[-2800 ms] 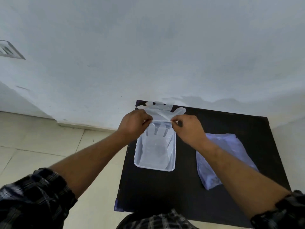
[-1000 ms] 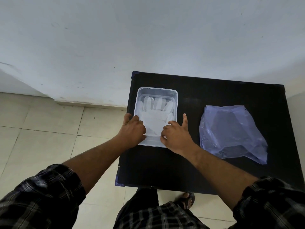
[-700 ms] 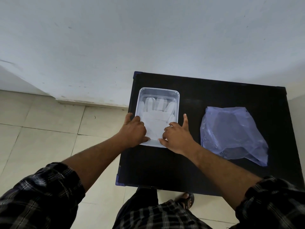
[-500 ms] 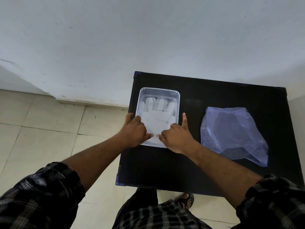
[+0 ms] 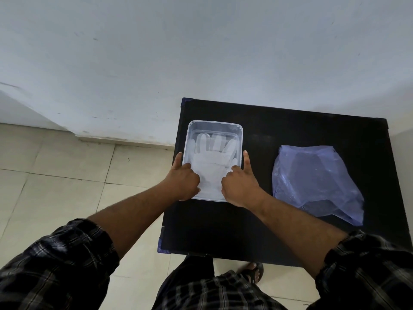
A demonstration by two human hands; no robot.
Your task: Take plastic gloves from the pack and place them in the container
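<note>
While the cuff end of the plastic gloves (image 5: 210,173) is pressed down by curled fingers, no pinch is made: the left hand (image 5: 184,183) is loosely bent, its fingertips laid on the film at the near left of the container (image 5: 215,125), with the thumb stretched along the outside of the left wall. The right hand (image 5: 240,186) is set the same way on the near right, its fingers on the film and its thumb raised beside the right wall. Nothing is gripped by either hand; the gloves are only touched and flattened.

A change from moments ago is noted: a glove then held stretched in the air above the far end of the tray has since been laid inside, and the fingertips, which had met near the middle of the cuff half a second ago, have been drawn apart toward the two sides. From this it is judged that one placement is all but finished and only smoothing is under way.

The gloves are seen lying flat in the clear container, fingers pointing away from the person. The container rests on the left part of the black table (image 5: 290,121). The bluish pack (image 5: 317,182) lies well apart to the right, untouched, and it is judged that it would be reached for next.
</note>
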